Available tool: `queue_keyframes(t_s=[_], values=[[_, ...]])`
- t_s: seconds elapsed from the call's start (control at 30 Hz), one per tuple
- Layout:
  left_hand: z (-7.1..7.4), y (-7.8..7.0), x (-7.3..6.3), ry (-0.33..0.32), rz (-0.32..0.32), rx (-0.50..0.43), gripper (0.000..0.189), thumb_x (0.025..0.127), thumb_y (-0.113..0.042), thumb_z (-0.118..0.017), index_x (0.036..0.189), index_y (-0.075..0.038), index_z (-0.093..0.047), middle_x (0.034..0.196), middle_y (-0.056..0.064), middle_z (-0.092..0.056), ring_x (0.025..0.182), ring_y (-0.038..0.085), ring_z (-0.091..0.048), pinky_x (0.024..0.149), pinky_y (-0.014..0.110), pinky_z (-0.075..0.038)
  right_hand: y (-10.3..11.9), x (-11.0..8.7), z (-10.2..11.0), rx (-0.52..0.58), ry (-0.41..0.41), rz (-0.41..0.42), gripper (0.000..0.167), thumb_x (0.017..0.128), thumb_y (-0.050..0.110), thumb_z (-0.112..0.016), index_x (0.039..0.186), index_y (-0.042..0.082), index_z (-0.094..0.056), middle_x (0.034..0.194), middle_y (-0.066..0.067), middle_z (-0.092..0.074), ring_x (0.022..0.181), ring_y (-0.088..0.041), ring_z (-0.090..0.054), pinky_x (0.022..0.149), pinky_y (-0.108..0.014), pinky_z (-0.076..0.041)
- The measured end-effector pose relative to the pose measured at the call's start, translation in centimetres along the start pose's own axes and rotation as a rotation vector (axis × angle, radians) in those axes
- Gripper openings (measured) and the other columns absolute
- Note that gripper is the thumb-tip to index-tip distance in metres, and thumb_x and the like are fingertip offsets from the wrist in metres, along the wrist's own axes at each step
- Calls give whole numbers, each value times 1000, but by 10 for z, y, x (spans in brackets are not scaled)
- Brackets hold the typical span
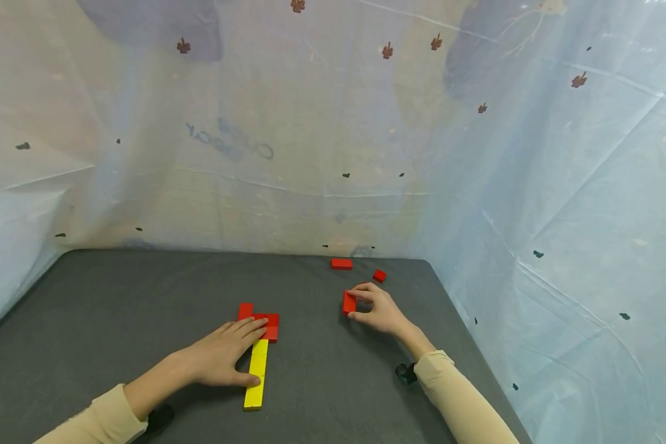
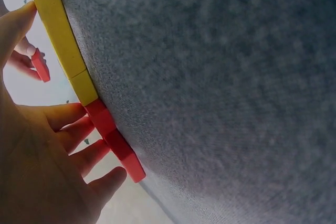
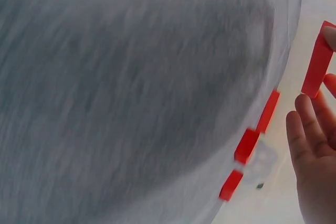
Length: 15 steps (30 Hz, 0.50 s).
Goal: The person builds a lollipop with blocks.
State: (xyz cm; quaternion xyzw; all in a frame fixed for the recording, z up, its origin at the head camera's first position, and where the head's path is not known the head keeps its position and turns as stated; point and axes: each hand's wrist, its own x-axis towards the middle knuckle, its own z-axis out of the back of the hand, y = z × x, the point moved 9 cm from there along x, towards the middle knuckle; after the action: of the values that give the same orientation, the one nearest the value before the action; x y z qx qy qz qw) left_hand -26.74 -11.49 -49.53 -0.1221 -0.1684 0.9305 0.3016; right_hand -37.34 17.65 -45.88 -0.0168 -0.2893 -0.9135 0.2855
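Red rectangular block (image 1: 349, 302) we pinch in our right hand (image 1: 382, 313), seemingly for joining the red-and-yellow block layout (image 1: 259, 356); left hand (image 1: 217, 354) touches the latter, fingers wide; next needs aligning.

Two hands: the left hand (image 1: 222, 353) between seven and eight o'clock in the head view, the right hand (image 1: 383, 313) near five. One gripped red block (image 1: 349, 302). Three loose red blocks (image 1: 341, 264) from ten to twelve o'clock of the right hand. Around seven o'clock, at least two yellow blocks (image 1: 255, 391) and three joined red blocks (image 1: 246, 309), partly covered; exact numbers unclear.
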Motion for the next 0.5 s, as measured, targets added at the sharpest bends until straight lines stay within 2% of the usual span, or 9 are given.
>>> queue_keyframes(t_s=[0.2,0.5], values=[[-1,1,1,2,-8,2,106,85,-74,-68,161,-7,-37,168,14,-30,154,40,-28,119,69,-24,17,11,-15,28,19,-11,53,91,21,-83,140,8,-67,136,-10,-59,124,-31,-57,101,-52,-51],[-3,3,2,5,5,11,107,84,-76,-67,161,-8,-38,168,12,-30,155,38,-27,120,67,-24,43,32,-41,36,65,43,53,92,23,-82,141,10,-66,137,-9,-58,126,-29,-57,102,-49,-52]])
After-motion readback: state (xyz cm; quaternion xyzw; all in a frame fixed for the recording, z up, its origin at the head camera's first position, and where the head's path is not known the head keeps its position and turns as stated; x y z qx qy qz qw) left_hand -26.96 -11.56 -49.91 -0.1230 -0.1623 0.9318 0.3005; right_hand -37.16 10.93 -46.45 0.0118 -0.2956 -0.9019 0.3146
